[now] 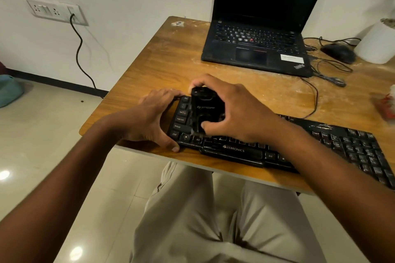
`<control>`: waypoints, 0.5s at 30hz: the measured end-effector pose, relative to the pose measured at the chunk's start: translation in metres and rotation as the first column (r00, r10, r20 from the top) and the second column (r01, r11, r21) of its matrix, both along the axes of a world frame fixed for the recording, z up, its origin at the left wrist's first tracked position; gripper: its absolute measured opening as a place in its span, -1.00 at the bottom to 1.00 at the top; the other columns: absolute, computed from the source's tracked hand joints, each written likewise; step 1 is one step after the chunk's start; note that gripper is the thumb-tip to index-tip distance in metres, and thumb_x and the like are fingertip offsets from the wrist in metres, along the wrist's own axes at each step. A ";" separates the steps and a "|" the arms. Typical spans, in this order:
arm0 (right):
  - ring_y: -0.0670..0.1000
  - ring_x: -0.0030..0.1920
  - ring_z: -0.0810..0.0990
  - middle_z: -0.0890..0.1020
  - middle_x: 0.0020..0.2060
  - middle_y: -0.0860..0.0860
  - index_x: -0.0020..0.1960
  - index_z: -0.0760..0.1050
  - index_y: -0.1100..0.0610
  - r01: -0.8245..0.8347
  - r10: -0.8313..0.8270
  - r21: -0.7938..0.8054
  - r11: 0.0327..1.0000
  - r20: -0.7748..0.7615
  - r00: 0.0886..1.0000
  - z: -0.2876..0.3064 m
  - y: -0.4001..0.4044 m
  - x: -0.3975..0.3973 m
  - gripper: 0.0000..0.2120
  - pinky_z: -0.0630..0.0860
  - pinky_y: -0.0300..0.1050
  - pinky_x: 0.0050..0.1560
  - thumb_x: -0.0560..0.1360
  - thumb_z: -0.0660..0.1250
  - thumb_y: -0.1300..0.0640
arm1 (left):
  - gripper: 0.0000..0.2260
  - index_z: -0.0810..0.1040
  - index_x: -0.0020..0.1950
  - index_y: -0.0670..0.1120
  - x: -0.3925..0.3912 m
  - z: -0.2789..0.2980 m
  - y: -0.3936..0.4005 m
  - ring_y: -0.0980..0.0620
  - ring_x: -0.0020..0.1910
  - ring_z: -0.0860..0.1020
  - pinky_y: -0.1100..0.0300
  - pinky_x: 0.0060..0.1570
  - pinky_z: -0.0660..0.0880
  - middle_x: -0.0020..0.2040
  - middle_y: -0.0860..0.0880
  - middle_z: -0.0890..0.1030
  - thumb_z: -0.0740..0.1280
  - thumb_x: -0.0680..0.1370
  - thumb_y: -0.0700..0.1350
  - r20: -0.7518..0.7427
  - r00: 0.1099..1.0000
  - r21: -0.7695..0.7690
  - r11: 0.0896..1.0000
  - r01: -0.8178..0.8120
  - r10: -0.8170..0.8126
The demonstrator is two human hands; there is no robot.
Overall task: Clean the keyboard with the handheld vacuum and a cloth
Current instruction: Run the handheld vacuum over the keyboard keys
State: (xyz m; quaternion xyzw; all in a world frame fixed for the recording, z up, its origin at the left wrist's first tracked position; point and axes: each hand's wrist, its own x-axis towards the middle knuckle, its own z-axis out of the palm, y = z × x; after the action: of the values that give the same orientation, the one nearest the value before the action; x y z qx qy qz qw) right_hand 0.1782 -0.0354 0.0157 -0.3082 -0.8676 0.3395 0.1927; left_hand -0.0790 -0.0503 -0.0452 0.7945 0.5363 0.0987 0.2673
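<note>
The right hand (233, 111) grips the vacuum (206, 111) nozzle-down on the keyboard's (299, 147) nine-o'clock end to draw dust, while the left hand (154, 119) clasps that edge, steadying it.

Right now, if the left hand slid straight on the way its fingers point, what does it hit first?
The left hand grips the keyboard at its left end, fingers aimed up and right. First contact would likely be the handheld vacuum, which the right hand holds on the keys; depth is unclear.
</note>
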 end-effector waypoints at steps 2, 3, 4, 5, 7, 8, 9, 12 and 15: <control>-0.13 -0.10 0.62 0.56 -0.04 -0.18 0.28 0.35 -0.21 0.032 -0.029 -0.023 0.999 0.136 0.990 0.008 0.005 0.020 -0.38 0.64 -0.24 -0.20 0.39 0.55 0.20 | 0.14 0.04 0.55 0.20 0.001 0.000 0.001 0.18 0.35 0.19 0.03 0.40 0.21 0.40 0.21 0.23 0.53 0.11 0.43 -0.002 1.000 0.004 1.000 0.002 -0.002; -0.17 -0.09 0.60 0.55 -0.04 -0.19 0.28 0.35 -0.24 0.033 -0.027 -0.028 0.999 0.197 0.980 0.013 0.007 0.030 -0.37 0.60 -0.29 -0.22 0.38 0.55 0.19 | 0.14 0.03 0.55 0.20 0.001 0.000 0.001 0.19 0.35 0.18 0.05 0.38 0.20 0.41 0.21 0.22 0.53 0.11 0.43 -0.001 1.000 0.005 1.000 0.003 -0.003; -0.22 -0.09 0.59 0.55 -0.04 -0.20 0.28 0.36 -0.25 0.029 -0.022 -0.027 0.999 0.238 0.971 0.018 0.009 0.037 -0.36 0.56 -0.34 -0.26 0.38 0.56 0.19 | 0.15 0.03 0.56 0.20 0.001 -0.001 0.001 0.20 0.35 0.17 0.07 0.37 0.19 0.41 0.22 0.21 0.54 0.12 0.41 0.000 1.000 0.004 1.000 0.004 -0.004; -0.25 -0.10 0.58 0.55 -0.04 -0.20 0.28 0.37 -0.25 0.028 -0.021 -0.024 0.999 0.258 0.966 0.022 0.009 0.040 -0.36 0.53 -0.37 -0.29 0.38 0.56 0.19 | 0.15 0.02 0.56 0.20 0.001 -0.001 0.001 0.21 0.35 0.17 0.08 0.36 0.18 0.41 0.22 0.20 0.56 0.12 0.40 0.002 1.000 0.004 1.000 0.005 -0.005; -0.18 -0.13 0.60 0.54 -0.03 -0.19 0.28 0.37 -0.22 0.041 -0.038 -0.006 0.999 0.206 0.978 0.024 0.008 0.035 -0.38 0.55 -0.35 -0.32 0.39 0.56 0.20 | 0.15 0.03 0.57 0.19 0.001 -0.001 0.001 0.21 0.35 0.16 0.07 0.38 0.16 0.42 0.21 0.21 0.57 0.14 0.37 0.004 1.000 0.004 1.000 0.004 -0.004; -0.13 -0.14 0.61 0.54 -0.03 -0.17 0.27 0.37 -0.19 0.047 -0.047 0.007 0.999 0.141 0.989 0.022 0.007 0.029 -0.39 0.58 -0.31 -0.31 0.40 0.56 0.20 | 0.14 0.03 0.57 0.19 0.002 -0.001 0.001 0.20 0.35 0.17 0.06 0.39 0.16 0.41 0.21 0.21 0.57 0.14 0.37 0.005 1.000 0.004 1.000 0.003 -0.003; -0.09 -0.14 0.63 0.54 -0.03 -0.15 0.27 0.37 -0.17 0.049 -0.050 0.014 0.999 0.068 0.996 0.019 0.005 0.021 -0.41 0.61 -0.26 -0.30 0.40 0.55 0.21 | 0.14 0.04 0.57 0.19 0.002 0.000 0.000 0.20 0.35 0.18 0.05 0.40 0.17 0.40 0.21 0.22 0.57 0.14 0.37 0.006 1.000 0.002 1.000 0.001 -0.001; -0.11 -0.10 0.63 0.56 -0.05 -0.12 0.29 0.38 -0.08 0.017 -0.017 0.004 1.000 -0.045 0.999 0.007 -0.001 0.008 -0.43 0.66 -0.18 -0.25 0.41 0.53 0.25 | 0.13 0.03 0.56 0.19 0.002 0.001 -0.001 0.25 0.29 0.17 0.07 0.36 0.20 0.34 0.25 0.21 0.56 0.13 0.37 0.008 1.000 -0.005 1.000 -0.008 0.008; -0.13 -0.09 0.62 0.56 -0.05 -0.18 0.27 0.35 -0.19 0.031 -0.030 -0.009 0.999 0.079 0.996 0.005 0.001 0.021 -0.41 0.67 -0.18 -0.17 0.41 0.54 0.21 | 0.15 0.04 0.57 0.17 0.002 0.001 -0.001 0.27 0.29 0.16 0.07 0.36 0.18 0.36 0.25 0.20 0.58 0.13 0.36 0.008 1.000 -0.001 1.000 -0.006 0.006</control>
State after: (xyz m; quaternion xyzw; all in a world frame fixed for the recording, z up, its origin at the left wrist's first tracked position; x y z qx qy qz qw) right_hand 0.1991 -0.0349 0.0211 -0.3356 -0.8679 0.3284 0.1619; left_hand -0.0768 -0.0512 -0.0439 0.7923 0.5377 0.1023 0.2696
